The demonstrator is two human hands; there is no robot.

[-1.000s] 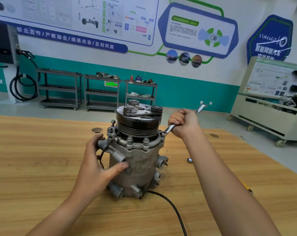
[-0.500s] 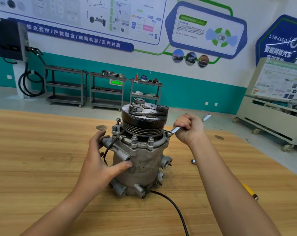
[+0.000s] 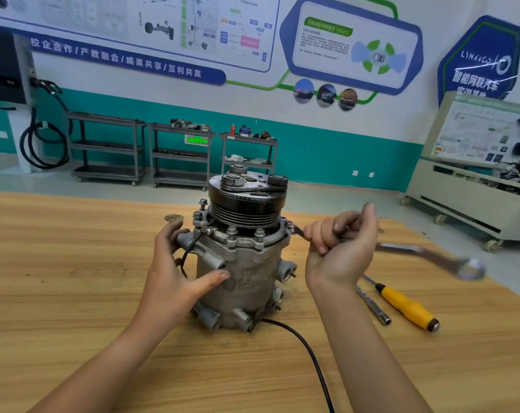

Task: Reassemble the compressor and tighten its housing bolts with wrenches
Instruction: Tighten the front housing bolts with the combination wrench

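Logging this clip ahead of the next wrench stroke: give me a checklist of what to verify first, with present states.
1. Compressor upright on the table: ok.
2. Left hand grips the compressor's side to brace it: ok.
3. Right hand grips the wrench: ok.
4. Wrench head seated on a flange bolt: cannot tell, it is blurred and partly hidden by the hand.
5. Black cable away from the wrench: ok, it runs from the base toward the camera.
6. Screwdriver out of the swing: probably ok, it lies flat on the table below the wrench.
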